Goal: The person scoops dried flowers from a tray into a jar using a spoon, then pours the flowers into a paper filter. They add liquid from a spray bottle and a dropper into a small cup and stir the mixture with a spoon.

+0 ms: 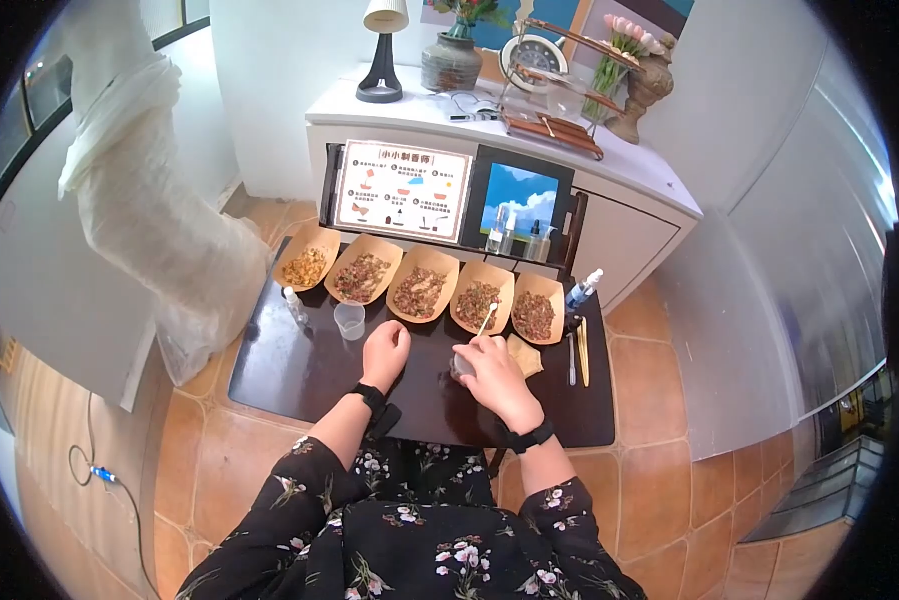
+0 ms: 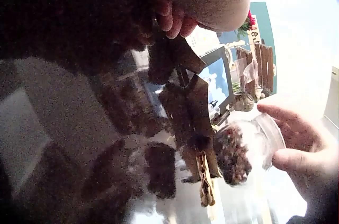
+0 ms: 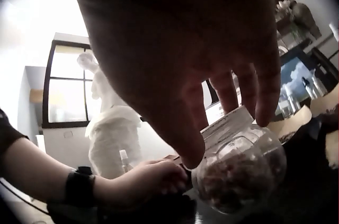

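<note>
My right hand [image 1: 494,378] grips a small clear round jar [image 3: 238,173] near its neck, thumb on one side and fingers on the other. Dried reddish-brown flower bits fill part of the jar, and the left wrist view shows it tilted in that image. The left hand [image 1: 386,352] rests by the table's middle with its fingers loosely curled and nothing seen in them. Just ahead of both hands stand several paper trays [image 1: 426,286] of dried flowers and herbs. A small light-coloured spoon [image 1: 487,319] leans in the fourth tray from the left.
A clear plastic cup [image 1: 349,320] and a small bottle [image 1: 294,305] stand at the left of the dark table [image 1: 299,365]. On the right lie a folded tan pouch [image 1: 525,356], a dropper [image 1: 572,360] and tweezers [image 1: 583,352], near a spray bottle [image 1: 584,289]. An instruction board [image 1: 402,192] stands behind.
</note>
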{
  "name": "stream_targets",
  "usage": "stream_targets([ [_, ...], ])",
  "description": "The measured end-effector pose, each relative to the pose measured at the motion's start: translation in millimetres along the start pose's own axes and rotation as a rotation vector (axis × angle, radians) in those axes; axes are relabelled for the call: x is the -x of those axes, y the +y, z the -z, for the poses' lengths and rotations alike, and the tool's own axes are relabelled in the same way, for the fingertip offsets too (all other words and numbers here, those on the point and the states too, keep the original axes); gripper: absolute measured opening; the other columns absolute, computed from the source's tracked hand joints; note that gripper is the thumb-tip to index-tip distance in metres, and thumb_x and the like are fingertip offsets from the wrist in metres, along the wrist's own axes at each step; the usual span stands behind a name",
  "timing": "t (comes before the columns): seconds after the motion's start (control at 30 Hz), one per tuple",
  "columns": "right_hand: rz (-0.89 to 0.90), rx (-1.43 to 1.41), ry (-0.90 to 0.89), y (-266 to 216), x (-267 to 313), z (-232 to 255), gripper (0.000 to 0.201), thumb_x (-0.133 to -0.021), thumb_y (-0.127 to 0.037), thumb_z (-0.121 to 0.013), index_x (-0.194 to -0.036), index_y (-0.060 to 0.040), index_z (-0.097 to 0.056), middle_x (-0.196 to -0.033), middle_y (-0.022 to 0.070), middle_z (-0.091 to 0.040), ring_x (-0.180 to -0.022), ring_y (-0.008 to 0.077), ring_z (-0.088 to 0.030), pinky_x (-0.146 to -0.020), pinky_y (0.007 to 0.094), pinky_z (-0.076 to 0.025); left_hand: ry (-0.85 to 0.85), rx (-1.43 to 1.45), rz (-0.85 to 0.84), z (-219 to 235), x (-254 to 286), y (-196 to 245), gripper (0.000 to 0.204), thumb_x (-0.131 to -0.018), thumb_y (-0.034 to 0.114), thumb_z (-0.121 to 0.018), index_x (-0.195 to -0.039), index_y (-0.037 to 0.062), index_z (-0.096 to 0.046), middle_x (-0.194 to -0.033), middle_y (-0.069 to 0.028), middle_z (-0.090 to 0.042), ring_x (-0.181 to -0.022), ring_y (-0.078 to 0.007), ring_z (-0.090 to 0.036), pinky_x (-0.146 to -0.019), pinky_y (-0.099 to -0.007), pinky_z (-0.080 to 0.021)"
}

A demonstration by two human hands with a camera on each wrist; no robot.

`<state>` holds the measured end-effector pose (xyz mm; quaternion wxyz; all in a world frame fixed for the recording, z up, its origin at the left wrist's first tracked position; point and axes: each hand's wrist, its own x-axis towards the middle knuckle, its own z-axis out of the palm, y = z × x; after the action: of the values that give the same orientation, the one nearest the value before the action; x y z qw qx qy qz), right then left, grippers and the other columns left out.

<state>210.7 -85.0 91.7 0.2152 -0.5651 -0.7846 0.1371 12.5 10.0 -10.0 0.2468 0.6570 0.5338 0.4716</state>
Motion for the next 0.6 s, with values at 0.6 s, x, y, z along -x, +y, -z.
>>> stream_targets([
  [0.6,0.041,-0.07,-0.053,-5.4,-2.8,1.2,0.049,-0.075,-0.008,-0.073,-0.123,-0.008,-0.062,-0.122,0.0118,-0.055,-0.119,0.033,-0.048,-0.103,0.0393,-0.042,0.001,0.024,-0.004,-0.6,-1.6,-3.0,0.015,-0.086,0.016,-0.058,-0.082,0.0013,-0.062,-0.076,-0.016,-0.062,-0.07,-0.0324,-0.061,-0.064,-0.0406,-0.048],
])
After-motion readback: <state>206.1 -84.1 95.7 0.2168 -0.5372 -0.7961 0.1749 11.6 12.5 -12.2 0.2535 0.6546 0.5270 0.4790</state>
